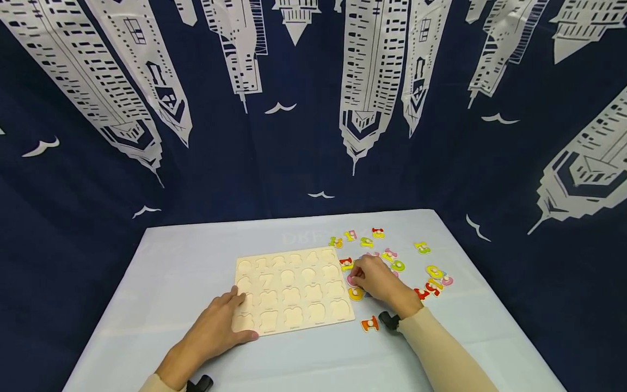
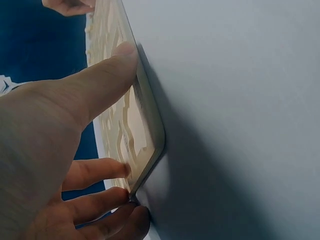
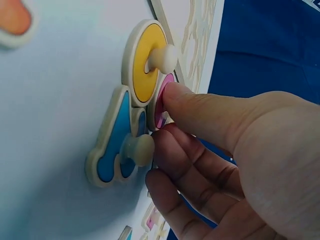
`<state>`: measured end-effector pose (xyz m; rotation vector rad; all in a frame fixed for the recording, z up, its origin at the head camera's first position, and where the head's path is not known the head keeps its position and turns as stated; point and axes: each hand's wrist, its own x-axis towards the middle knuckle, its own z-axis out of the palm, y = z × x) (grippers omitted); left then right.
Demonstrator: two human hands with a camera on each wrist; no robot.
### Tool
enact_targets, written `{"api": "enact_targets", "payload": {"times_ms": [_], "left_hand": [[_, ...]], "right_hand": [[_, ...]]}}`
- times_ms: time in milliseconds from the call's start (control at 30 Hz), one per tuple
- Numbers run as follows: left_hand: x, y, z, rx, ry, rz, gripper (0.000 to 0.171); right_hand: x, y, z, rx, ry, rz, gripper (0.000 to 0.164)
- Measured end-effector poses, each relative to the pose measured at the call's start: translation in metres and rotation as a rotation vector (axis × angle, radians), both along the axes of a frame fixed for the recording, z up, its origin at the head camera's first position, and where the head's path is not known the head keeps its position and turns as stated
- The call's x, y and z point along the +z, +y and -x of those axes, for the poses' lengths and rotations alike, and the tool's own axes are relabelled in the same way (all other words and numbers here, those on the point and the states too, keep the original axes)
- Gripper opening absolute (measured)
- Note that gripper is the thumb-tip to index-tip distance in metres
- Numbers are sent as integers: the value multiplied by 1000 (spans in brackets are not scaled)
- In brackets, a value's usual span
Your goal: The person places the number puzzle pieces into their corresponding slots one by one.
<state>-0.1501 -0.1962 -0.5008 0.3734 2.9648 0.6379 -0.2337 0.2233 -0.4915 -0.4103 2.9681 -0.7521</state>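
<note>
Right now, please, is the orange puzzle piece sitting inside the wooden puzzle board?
No, the orange puzzle piece lies outside the wooden puzzle board, on the white tablecloth.

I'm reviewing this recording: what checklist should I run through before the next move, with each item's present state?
1. Board steadied: ok, the left hand rests on the puzzle board at its near-left corner.
2. Right hand at a piece: ok, its thumb touches the pink piece.
3. Firm grip: cannot tell, fingers hide the knob.
4. Room around it: not ok, the yellow piece and blue piece crowd it.
5. Matching recess: cannot tell, labels are too small.
</note>
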Motion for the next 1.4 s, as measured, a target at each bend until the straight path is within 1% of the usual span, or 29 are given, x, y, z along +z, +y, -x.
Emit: {"api": "enact_targets", "payload": {"times_ms": [133, 267, 367, 433, 533, 767, 1000, 1133, 1200, 1300, 1400], "left_hand": [[3, 0, 1, -10, -4, 2, 107], [3, 1, 2, -13, -3, -1, 107], [3, 1, 2, -13, 2, 1, 106], [4, 0, 3, -11, 11, 7, 106], [6, -1, 4, -9, 12, 8, 107], [2, -3, 4, -2, -7, 5, 106], [3, -7, 5, -8, -23, 1, 106], [4, -8, 7, -9, -29, 4, 105], [4, -8, 7, -8, -32, 4, 105], [3, -8, 7, -6, -38, 4, 105], [2, -9, 7, -6, -41, 4, 105]], "right_hand": [[4, 0, 0, -27, 15, -8, 6], [11, 0, -1, -28, 48, -3, 6], [16, -6, 2, -27, 69, 12, 5], [20, -13, 7, -13, 83, 27, 5], [24, -29, 15, 22, 108, 60, 6], [27, -70, 32, 138, 161, 112, 6], [25, -114, 51, 235, 187, 156, 4], [18, -141, 60, 289, 170, 175, 5], [14, -155, 63, 310, 147, 186, 5], [8, -177, 66, 332, 116, 196, 6], [3, -197, 70, 346, 111, 192, 6]]}}
